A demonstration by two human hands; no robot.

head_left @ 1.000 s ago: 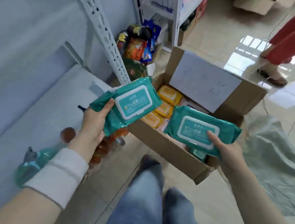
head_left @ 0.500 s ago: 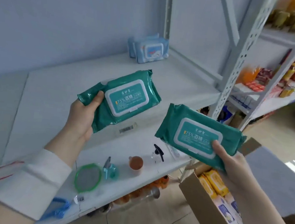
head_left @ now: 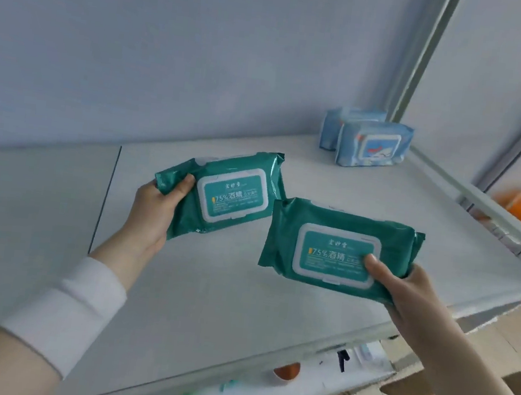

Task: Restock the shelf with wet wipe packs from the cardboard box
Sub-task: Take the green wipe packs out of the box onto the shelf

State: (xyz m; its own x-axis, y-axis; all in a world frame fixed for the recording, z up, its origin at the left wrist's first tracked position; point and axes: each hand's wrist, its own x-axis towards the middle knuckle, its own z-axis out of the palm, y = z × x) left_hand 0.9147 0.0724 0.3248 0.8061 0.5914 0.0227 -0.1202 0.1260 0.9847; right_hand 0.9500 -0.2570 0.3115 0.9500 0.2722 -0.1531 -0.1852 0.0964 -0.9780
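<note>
– Two in hand, where?
– Above the shelf, not yet down. Left grip curls round one end of the left pack; right grip pinches the right pack, thumb on its lid.
– Handling?
– Likely light, soft, slick film; hold the ends.

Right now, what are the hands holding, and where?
The left hand grips the left pack by its left end; the right hand grips the right pack by its lower right corner.
</note>
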